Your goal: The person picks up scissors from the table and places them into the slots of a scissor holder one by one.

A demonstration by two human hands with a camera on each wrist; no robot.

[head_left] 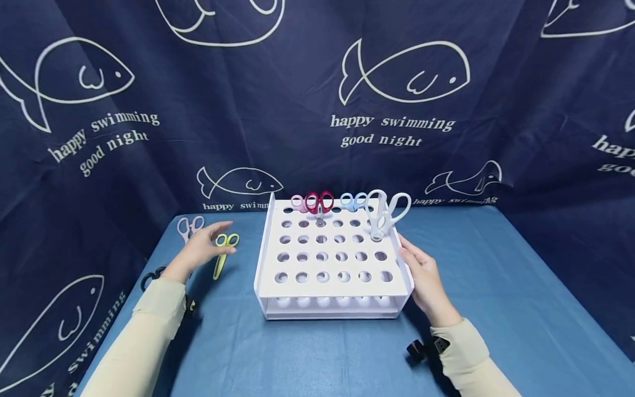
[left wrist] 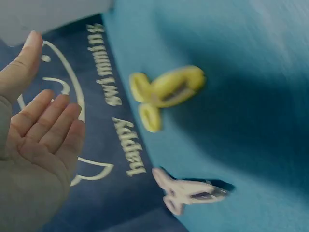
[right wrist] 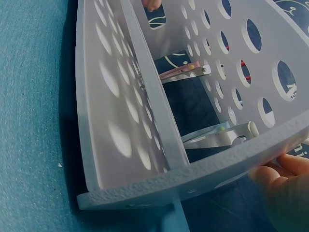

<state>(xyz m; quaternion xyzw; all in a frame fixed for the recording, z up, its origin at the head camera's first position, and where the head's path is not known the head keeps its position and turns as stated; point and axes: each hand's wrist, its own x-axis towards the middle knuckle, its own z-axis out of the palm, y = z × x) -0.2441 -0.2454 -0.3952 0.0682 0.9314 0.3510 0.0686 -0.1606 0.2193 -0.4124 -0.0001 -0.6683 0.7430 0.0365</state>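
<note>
My left hand [head_left: 200, 247] reaches over yellow scissors [head_left: 226, 248] on the table, fingers and thumb spread around the handles in the head view. In the left wrist view the palm is bare and the yellow scissors [left wrist: 169, 89] lie apart from it. My right hand [head_left: 421, 275] holds the right side wall of a white rack [head_left: 312, 286] with rows of round holes. At the rack's back stand pink scissors [head_left: 297, 203], red scissors [head_left: 319, 203] and light blue scissors [head_left: 353, 202]. Larger white scissors [head_left: 384, 215] stand at its right side, handles up.
Lilac scissors [head_left: 190, 226] lie behind my left hand, partly covered by it. Black scissors [head_left: 152, 277] lie near the table's left edge, beside my left wrist. A dark blue curtain [head_left: 307, 138] with fish drawings hangs behind the blue table [head_left: 322, 358].
</note>
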